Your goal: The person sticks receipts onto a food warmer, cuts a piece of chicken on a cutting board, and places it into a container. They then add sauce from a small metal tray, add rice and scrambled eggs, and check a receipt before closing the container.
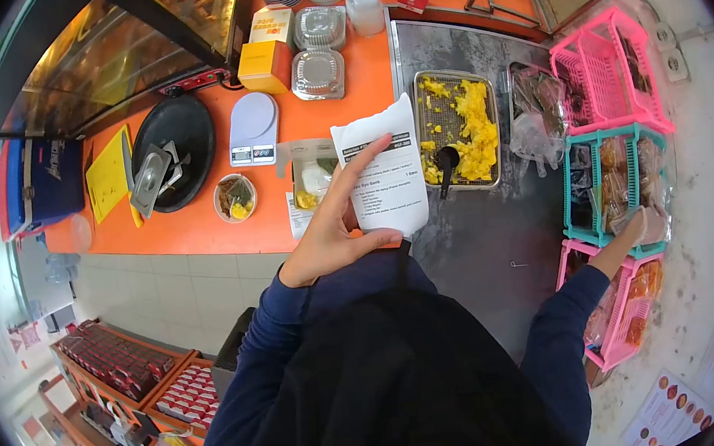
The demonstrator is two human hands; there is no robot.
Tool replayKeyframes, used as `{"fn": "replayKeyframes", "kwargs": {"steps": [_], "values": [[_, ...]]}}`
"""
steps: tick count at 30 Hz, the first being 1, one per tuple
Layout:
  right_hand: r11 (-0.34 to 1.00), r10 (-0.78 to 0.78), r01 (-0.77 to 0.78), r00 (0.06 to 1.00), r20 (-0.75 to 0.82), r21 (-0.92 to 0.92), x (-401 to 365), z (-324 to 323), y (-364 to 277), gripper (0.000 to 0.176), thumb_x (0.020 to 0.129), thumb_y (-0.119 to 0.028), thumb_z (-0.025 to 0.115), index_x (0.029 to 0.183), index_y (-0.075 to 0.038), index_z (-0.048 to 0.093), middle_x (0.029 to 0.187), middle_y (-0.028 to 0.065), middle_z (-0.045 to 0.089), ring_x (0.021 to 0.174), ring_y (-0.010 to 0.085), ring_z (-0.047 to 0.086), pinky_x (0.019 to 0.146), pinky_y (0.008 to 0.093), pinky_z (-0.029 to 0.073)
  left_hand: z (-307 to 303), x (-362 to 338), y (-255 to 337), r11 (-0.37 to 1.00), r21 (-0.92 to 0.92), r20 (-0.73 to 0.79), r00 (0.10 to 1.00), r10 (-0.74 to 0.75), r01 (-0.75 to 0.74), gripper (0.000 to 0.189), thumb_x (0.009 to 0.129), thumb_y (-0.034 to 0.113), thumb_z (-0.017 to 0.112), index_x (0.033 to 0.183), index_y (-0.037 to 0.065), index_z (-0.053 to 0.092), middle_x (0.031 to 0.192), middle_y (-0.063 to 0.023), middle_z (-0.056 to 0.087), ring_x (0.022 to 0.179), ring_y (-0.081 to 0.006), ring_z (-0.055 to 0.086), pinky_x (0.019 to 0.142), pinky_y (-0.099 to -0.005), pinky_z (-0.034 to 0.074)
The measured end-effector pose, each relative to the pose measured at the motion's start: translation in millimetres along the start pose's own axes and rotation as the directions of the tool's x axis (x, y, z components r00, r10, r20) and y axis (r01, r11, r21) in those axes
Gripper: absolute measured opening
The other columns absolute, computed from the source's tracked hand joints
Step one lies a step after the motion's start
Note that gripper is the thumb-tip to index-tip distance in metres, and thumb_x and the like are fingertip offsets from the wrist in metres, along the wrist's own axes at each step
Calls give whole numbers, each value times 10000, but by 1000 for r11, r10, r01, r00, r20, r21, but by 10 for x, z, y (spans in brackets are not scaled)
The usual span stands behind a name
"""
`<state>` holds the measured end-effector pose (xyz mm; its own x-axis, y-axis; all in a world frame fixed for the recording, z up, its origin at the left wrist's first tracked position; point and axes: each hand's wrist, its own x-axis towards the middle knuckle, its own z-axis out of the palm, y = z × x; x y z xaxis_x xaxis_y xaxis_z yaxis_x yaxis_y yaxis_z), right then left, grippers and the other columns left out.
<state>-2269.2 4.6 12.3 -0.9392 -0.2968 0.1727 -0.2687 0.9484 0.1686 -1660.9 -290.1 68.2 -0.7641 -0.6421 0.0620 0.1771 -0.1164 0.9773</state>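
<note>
My left hand point(328, 236) pinches a white printed receipt point(393, 189) between thumb and fingers, in front of my body. Behind it, partly covered, stands an open takeaway box point(306, 185) with yellow food and a white wrapped portion. My right hand point(643, 226) reaches to the near end of a teal basket point(590, 143) holding plastic-wrapped packets point(616, 183). Something pale and translucent covers that hand, a glove or a bag; its fingers are not clear. Between the two hands, a rectangular tray point(500, 156) carries yellow scrambled egg and a black-handled utensil point(447, 161).
Pink baskets point(620, 121) stand at the right wall. On the orange counter point(193, 240) are a bowl of food point(235, 198), a scale point(254, 131), a black round pan point(181, 120), a yellow board point(109, 181) and clear lidded containers point(318, 75). A glass display case fills the upper left.
</note>
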Motion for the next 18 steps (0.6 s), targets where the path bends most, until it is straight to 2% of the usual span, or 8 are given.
{"fn": "replayKeyframes", "kwargs": {"steps": [5, 8, 10, 13, 15, 16, 17, 18], "values": [[987, 56, -46, 997, -59, 157, -66, -36, 82, 442, 880, -414, 512, 1137, -68, 610, 1178, 113, 572, 1083, 254, 535, 960, 391, 394, -75, -160, -86, 1000, -14, -61, 998, -10, 9, 989, 653, -74, 768, 1482, 115, 263, 1441, -91, 291, 1352, -217, 311, 1096, -362, 326], [928, 116, -64, 986, -121, 367, -213, -176, 91, 442, 879, -407, 516, 1155, -71, 597, 1212, 103, 558, 1110, 249, 522, 974, 392, 384, -140, -269, -125, 1000, 27, -89, 996, 12, -10, 997, 651, -70, 772, 1483, 115, 255, 1461, -96, 279, 1353, -218, 312, 1102, -359, 320], [801, 178, -47, 971, -161, 597, -325, -276, 66, 444, 877, -402, 519, 1167, -73, 589, 1235, 97, 548, 1129, 245, 513, 984, 393, 378, -210, -359, -118, 999, -36, -153, 987, -40, 35, 1011, 639, -67, 780, 1483, 115, 254, 1486, -98, 262, 1362, -217, 301, 1098, -352, 328], [425, 225, 29, 965, -137, 905, -682, -646, -230, 447, 876, -395, 524, 1185, -76, 577, 1270, 87, 534, 1156, 240, 500, 998, 394, 368, -475, -564, -180, 996, 78, -295, 954, 61, -40, 1026, 623, -70, 786, 1481, 111, 255, 1494, -93, 270, 1362, -217, 308, 1086, -352, 349], [165, 129, 48, 989, -70, 985, -1107, -989, -661, 451, 875, -390, 527, 1197, -78, 568, 1293, 81, 525, 1175, 236, 491, 1007, 395, 362, -696, -759, -158, 994, 102, -462, 883, 84, -41, 1039, 599, -93, 779, 1476, 104, 260, 1481, -94, 298, 1339, -222, 350, 1074, -367, 385], [86, 16, 33, 999, -34, 996, -1391, -1133, -977, 452, 874, -388, 528, 1203, -79, 564, 1304, 77, 520, 1184, 235, 487, 1012, 396, 358, -845, -903, -200, 995, 95, -538, 840, 71, -24, 1031, 598, -113, 762, 1474, 104, 264, 1465, -102, 317, 1323, -229, 374, 1061, -370, 404], [100, -131, 17, 991, -4, 995, -1636, -1263, -1238, 455, 874, -386, 530, 1209, -80, 560, 1316, 74, 516, 1193, 233, 482, 1016, 396, 355, -994, -1041, -245, 996, 87, -607, 793, 61, -10, 1024, 598, -134, 744, 1472, 104, 268, 1449, -109, 336, 1308, -236, 399, 1047, -373, 423], [178, -356, 191, 927, -117, 965, -1903, -1255, -1531, 446, 874, -372, 534, 1204, -74, 565, 1328, 70, 505, 1193, 222, 481, 1027, 381, 346, -1097, -1163, -246, 998, 64, -664, 746, 46, -4, 1013, 598, -152, 727, 1468, 102, 275, 1427, -116, 358, 1283, -243, 430, 1027, -372, 444]]}}
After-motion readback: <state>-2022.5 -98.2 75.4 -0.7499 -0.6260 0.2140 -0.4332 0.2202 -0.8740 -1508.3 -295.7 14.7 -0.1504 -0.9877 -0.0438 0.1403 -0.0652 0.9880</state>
